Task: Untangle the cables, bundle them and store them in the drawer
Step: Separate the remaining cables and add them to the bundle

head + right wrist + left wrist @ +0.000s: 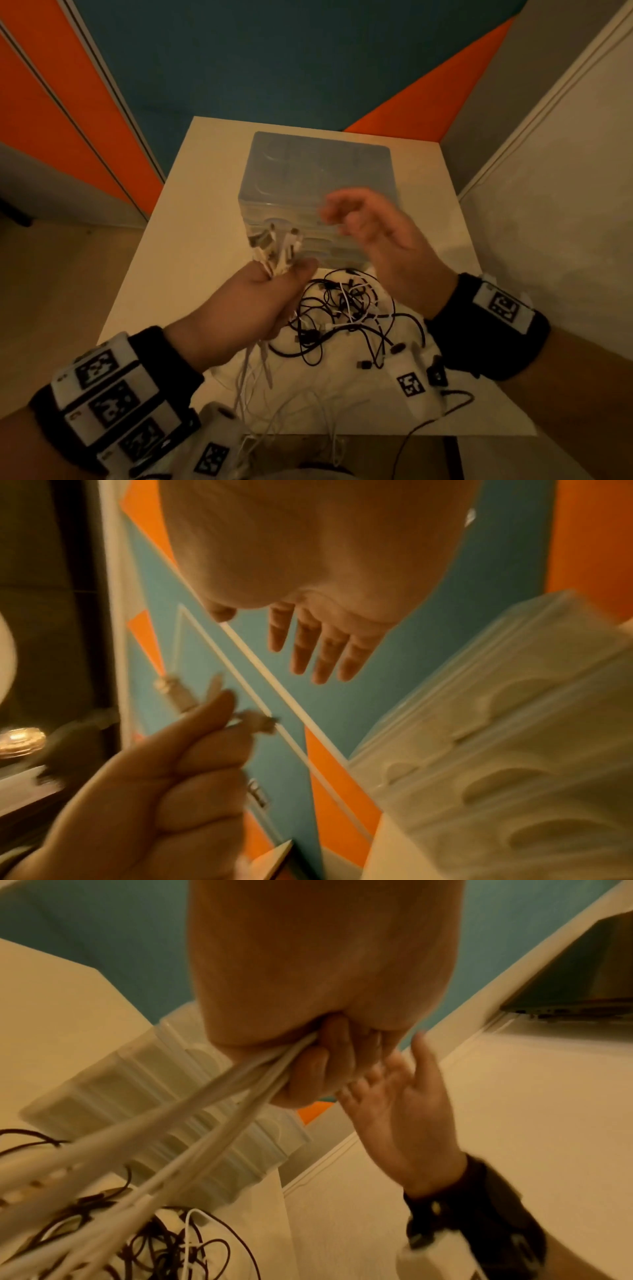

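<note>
1. We take the translucent drawer unit (318,178) as landmark; it stands on the white counter (164,246), toward the far edge.
2. Left hand (253,301) is held in front of the drawer unit, a little to its left, fingers curled tight round a bunch of white cables (274,250). Their plug ends stick up out of the fist, level with the unit's front face; the loose lengths hang from the underside of the fist toward the counter's near edge.
3. In the left wrist view we see the same white strands (219,1091) leaving the clenched fingers (308,1066).
4. Right hand (376,240) hovers in front of the drawer unit's right half, fingers relaxed and spread, holding nothing; blurred. It is just beside the left hand, not touching it.
5. A tangle of black cables (342,308), with a few white strands through it, lies on the counter directly in front of the unit, under both hands.
6. Drawers of the unit look closed from the right wrist view (514,750).
7. Both wrists carry black bands with marker tags.
</note>
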